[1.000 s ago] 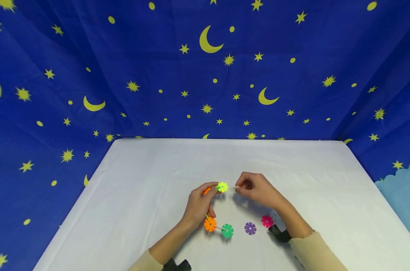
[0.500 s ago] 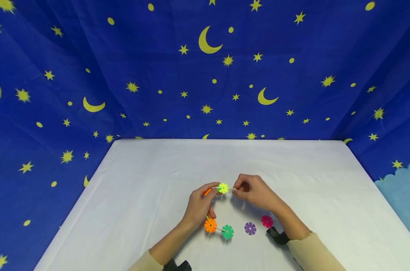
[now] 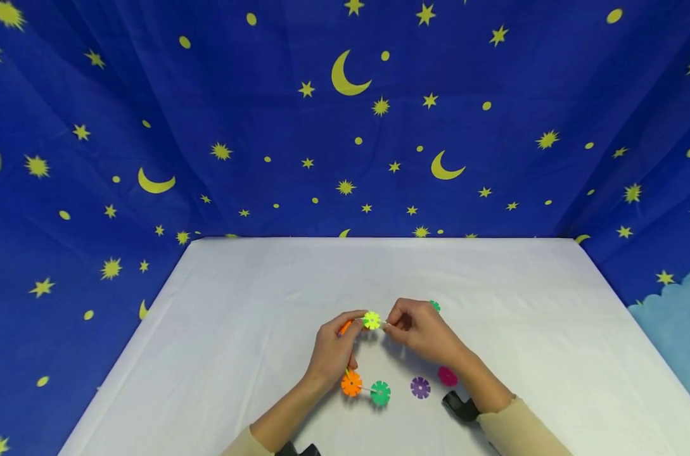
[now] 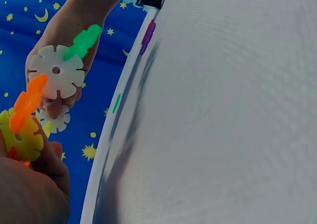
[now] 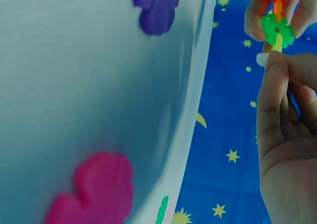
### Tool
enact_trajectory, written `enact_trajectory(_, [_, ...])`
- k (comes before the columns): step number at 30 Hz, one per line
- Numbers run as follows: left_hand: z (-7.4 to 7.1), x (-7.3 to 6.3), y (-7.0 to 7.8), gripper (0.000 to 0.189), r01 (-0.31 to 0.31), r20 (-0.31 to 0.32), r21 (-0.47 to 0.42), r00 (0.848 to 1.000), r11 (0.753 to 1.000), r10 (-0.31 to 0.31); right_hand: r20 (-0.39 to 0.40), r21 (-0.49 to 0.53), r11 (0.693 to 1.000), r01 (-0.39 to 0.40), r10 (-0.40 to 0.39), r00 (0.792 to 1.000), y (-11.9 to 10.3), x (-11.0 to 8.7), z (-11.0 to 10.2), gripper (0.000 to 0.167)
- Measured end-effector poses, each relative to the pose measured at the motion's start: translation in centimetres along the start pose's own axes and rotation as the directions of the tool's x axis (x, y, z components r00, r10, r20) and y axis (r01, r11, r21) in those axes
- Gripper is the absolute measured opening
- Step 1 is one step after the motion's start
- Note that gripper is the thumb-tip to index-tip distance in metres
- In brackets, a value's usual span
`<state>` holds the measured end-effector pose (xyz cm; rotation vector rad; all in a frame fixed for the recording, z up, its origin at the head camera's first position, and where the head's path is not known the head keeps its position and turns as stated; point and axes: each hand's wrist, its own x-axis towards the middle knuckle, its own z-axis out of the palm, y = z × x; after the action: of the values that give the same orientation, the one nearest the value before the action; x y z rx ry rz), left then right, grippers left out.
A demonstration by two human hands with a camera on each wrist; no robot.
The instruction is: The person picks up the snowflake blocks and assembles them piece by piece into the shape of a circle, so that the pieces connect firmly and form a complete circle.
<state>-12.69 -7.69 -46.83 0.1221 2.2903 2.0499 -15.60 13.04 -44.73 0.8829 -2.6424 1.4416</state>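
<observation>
My left hand [image 3: 331,348] grips a chain of slotted toy discs, notched like flowers and joined edge to edge. A yellow disc [image 3: 372,320] at the chain's upper end stands out past its thumb. Below the hand hang an orange disc [image 3: 351,384] and a green disc [image 3: 381,393], linked by a white disc [image 4: 56,70] seen edge-on from above. My right hand [image 3: 421,326] pinches another white disc [image 4: 56,119] between thumb and fingertips, right at the yellow disc's edge. Its fingers hide part of that white disc.
On the white table [image 3: 236,304] lie a purple disc [image 3: 421,387] and a pink disc [image 3: 448,376], near the right wrist's black camera mount [image 3: 460,406]. Another green disc [image 3: 434,306] shows behind the right hand. A blue star-patterned cloth [image 3: 265,114] hangs around the table.
My right hand has moved left and slightly down, bringing its white disc to the yellow disc. A green disc behind that hand has come into view. The left hand has barely moved.
</observation>
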Motion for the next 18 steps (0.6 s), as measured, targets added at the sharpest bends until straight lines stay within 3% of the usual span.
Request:
enact_trajectory(8, [-0.03,-0.09,0.25,0.023,-0.024,0.001,0.010,1.000,1.000,0.024,-0.039,-0.027,1.000,0.015,-0.016,0.999,-0.37,-0.08,0.32,0.018])
enact_trajectory(18, [-0.01,0.08,0.25,0.026,0.040,0.031,-0.032,0.999,0.999,-0.039,-0.037,0.003,0.998,-0.068,0.068,0.997,-0.27,0.02,-0.01,0.014])
